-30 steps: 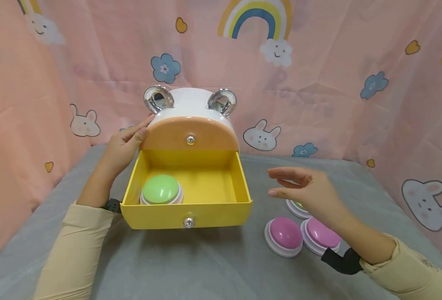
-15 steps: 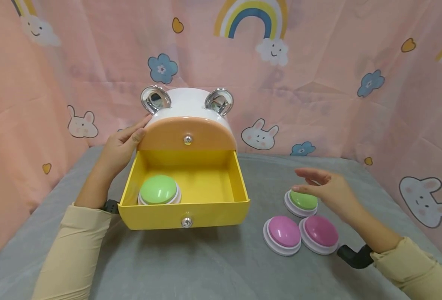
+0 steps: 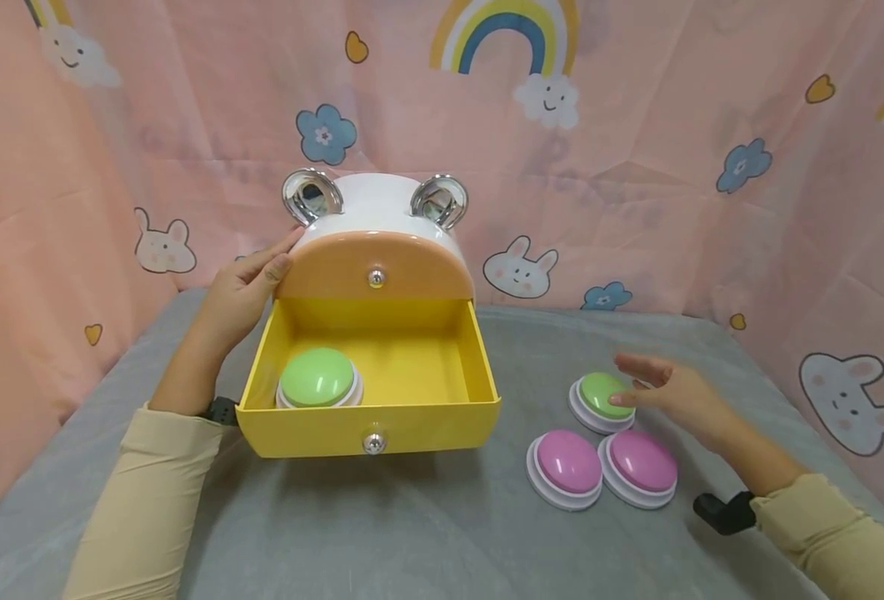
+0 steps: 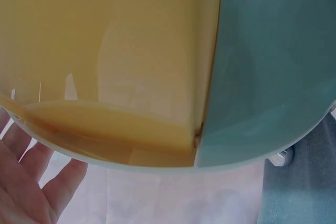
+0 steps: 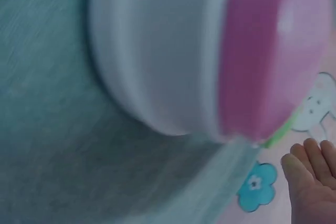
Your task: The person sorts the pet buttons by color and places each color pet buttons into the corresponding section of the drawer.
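A small drawer box (image 3: 377, 196) with a white rounded top and silver ears stands on the grey cloth. Its lower yellow drawer (image 3: 367, 427) is pulled out; a green dome button (image 3: 317, 377) with a white base sits at the drawer's left. My left hand (image 3: 233, 304) rests against the box's left side, fingers extended along it. To the right, my right hand (image 3: 685, 408) hovers beside another green dome button (image 3: 597, 393), thumb overlapping its dome in the head view; contact cannot be told. Two pink dome buttons (image 3: 567, 462) lie in front, one large in the right wrist view (image 5: 283, 51).
The upper orange drawer (image 3: 337, 267) is closed and has a clear knob. A pink curtain (image 3: 636, 108) with rainbows and rabbits hangs behind and at both sides of the grey-covered table (image 3: 412, 533).
My right hand has moved right and slightly down, from beside the drawer to the green button outside it. My left hand stays on the box.
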`<action>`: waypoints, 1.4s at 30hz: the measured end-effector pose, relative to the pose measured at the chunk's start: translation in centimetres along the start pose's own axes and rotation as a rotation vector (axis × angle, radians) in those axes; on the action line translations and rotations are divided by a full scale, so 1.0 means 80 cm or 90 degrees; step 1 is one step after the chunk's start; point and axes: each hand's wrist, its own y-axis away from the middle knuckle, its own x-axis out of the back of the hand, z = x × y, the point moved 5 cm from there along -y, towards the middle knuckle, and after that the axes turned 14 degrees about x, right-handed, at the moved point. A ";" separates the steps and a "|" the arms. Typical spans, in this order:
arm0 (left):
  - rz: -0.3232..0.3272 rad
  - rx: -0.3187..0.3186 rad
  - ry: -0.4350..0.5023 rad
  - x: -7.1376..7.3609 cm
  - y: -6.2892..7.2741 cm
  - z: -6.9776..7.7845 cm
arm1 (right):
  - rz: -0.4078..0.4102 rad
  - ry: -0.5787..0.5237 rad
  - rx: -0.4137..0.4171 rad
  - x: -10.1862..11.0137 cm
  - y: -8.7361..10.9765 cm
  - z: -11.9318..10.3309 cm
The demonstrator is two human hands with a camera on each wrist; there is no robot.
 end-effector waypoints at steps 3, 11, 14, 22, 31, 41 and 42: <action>-0.003 0.000 -0.001 0.000 0.001 0.000 | -0.016 0.005 -0.012 -0.006 -0.001 0.011; -0.003 0.006 -0.004 -0.002 0.001 0.000 | -0.024 0.008 -0.026 -0.016 -0.002 0.027; 0.001 0.011 -0.003 -0.001 0.000 -0.001 | -0.026 0.003 -0.037 -0.018 -0.002 0.033; 0.010 0.017 -0.003 0.000 0.000 -0.002 | -0.034 0.016 -0.048 -0.024 -0.001 0.042; -0.001 -0.008 0.003 0.000 0.001 -0.001 | -0.003 -0.013 -0.073 -0.024 -0.001 0.041; 0.008 -0.005 0.006 0.000 -0.001 0.000 | 0.043 -0.044 -0.009 -0.006 -0.010 -0.032; 0.008 -0.005 0.007 0.000 0.000 0.000 | 0.044 -0.044 -0.004 -0.005 -0.011 -0.040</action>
